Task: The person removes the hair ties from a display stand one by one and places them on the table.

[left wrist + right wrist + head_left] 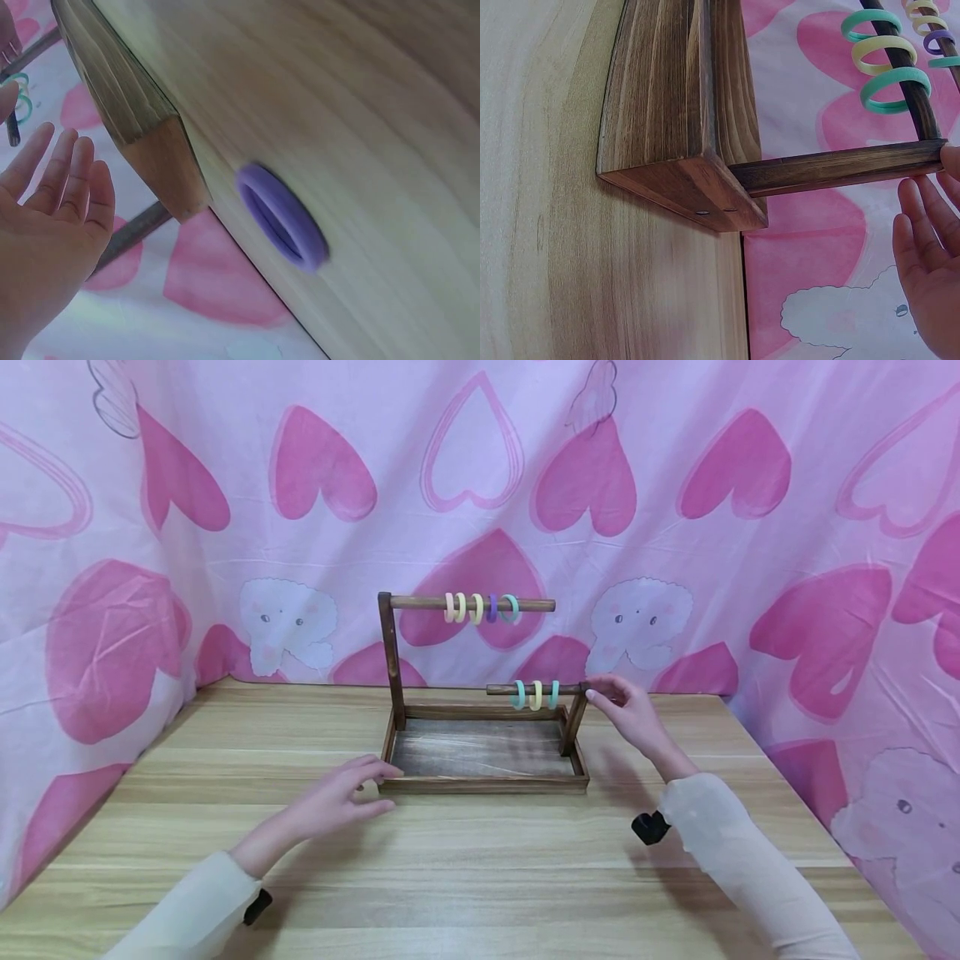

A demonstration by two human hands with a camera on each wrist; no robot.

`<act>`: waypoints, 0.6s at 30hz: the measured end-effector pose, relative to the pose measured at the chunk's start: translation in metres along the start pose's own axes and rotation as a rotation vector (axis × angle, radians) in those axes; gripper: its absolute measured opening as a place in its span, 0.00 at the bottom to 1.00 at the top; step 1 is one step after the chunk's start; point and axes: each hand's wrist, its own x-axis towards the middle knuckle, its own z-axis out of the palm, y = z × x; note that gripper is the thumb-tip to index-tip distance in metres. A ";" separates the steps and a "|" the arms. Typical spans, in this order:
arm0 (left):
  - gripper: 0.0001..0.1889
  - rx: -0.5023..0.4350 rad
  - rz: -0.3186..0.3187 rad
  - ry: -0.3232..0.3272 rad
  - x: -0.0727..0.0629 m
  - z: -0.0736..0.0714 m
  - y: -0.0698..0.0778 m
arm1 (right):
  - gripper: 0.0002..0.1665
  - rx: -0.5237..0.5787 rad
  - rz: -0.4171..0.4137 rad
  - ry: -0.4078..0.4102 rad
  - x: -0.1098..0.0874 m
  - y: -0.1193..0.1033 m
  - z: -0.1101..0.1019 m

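Note:
A dark wooden rack (390,660) with a shallow tray base (480,785) stands on the table. Its upper bar (420,602) carries several cream, purple and teal hair ties (476,609). On the lower bar (498,690) hang two teal ties and a yellow hair tie (536,695). My left hand (333,802) is at the tray's front left corner, fingers extended, holding nothing. A purple hair tie (283,217) lies on the table beside that corner, mostly hidden by the hand in the head view. My right hand (630,714) touches the right post's top (930,154) with its fingertips.
The wood-grain table (480,877) extends around the rack. Behind and at both sides hangs a pink curtain (480,443) with hearts, meeting the table's back edge. Black wrist devices (650,827) sit below both sleeves.

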 end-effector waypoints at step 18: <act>0.19 0.030 0.117 -0.013 0.032 0.015 0.012 | 0.20 -0.010 0.015 0.000 0.000 -0.001 0.000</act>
